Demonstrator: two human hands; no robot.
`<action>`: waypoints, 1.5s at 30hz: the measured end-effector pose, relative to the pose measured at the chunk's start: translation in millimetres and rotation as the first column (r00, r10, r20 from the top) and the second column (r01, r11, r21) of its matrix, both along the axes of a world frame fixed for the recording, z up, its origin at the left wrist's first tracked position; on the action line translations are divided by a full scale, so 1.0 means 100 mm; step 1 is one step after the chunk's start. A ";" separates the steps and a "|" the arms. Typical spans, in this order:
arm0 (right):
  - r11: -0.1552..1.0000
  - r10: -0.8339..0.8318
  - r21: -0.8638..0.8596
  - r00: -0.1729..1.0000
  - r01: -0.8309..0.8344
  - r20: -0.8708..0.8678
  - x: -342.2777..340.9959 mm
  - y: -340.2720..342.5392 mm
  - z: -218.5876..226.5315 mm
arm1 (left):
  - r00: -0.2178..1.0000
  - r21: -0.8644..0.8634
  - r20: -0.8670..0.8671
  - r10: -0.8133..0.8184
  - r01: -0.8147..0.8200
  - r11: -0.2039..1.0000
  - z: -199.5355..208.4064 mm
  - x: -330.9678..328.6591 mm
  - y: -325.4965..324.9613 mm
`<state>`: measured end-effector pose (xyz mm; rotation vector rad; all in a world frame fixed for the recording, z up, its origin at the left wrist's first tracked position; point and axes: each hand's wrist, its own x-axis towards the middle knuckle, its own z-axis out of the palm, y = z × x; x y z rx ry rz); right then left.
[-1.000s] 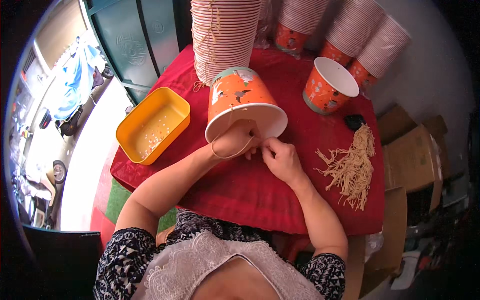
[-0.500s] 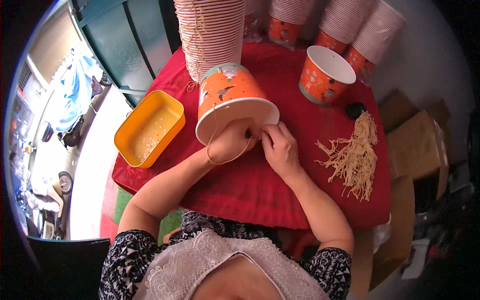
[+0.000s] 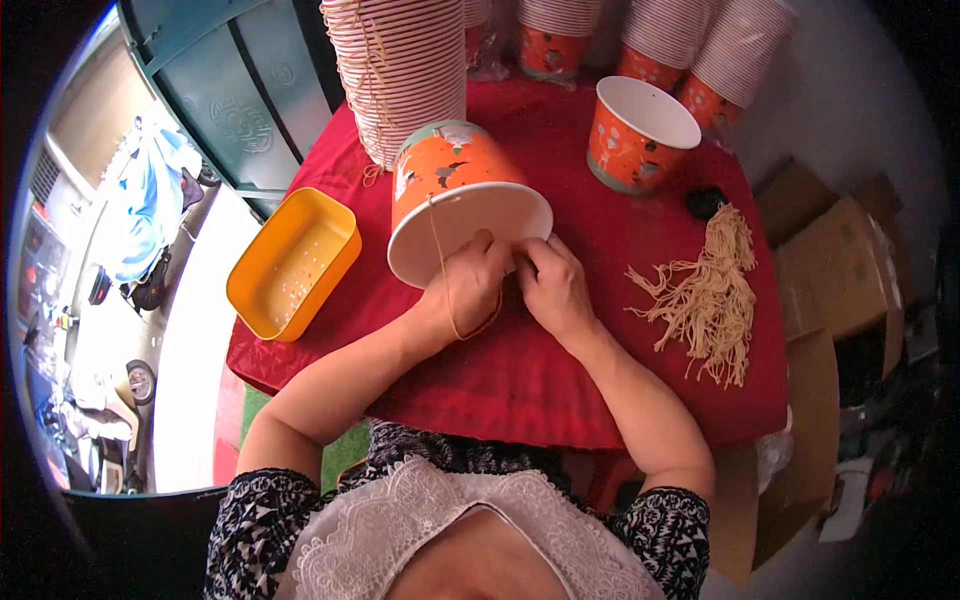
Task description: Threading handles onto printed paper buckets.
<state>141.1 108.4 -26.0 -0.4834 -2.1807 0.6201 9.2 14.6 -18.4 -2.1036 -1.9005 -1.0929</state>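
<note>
An orange paper bucket [image 3: 455,175] with a white rim and printed figures lies tilted on the table, its mouth facing me. From a spot at the left of its rim a thin beige cord [image 3: 440,250] hangs in a loop across my left wrist and runs up between the hands. My left hand [image 3: 470,285] reaches into the mouth, fingers bent and pinched near the lower right rim. Against that same part of the rim, my right hand [image 3: 555,290] is closed in a pinch, touching the left fingertips. The cord's end is hidden among the fingers.
Left stands a yellow tray [image 3: 335,265] with small white bits. Behind the bucket rises a tall bucket stack [image 3: 400,80]; wrapped stacks [image 3: 555,45] line the back. A single upright bucket [image 3: 640,145] and a cord bundle [image 3: 715,290] with a black object [image 3: 705,203] sit at right.
The whole view has shifted slightly. The cord loop hangs a little lower over my left wrist. Both hands stay together at the bucket's rim, with the fingers slightly moved.
</note>
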 end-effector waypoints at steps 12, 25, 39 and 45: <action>1.000 -0.030 0.003 0.998 0.030 0.054 0.01 -0.03 -0.01 | 0.976 -0.114 -0.187 0.108 -0.131 0.985 -0.02 0.00 0.02; 0.989 0.133 -0.081 0.984 -0.124 0.117 0.05 0.05 0.05 | 0.986 -0.100 -0.149 0.076 -0.092 0.991 -0.02 -0.01 -0.03; 0.985 0.153 -0.108 0.975 -0.137 0.161 0.08 -0.03 0.11 | 0.955 -0.085 0.297 0.011 0.015 0.996 -0.05 -0.15 -0.06; 0.982 0.182 0.003 0.964 -0.186 0.195 0.12 -0.03 0.10 | 0.952 -0.151 0.285 0.116 -0.075 0.986 -0.07 -0.15 -0.06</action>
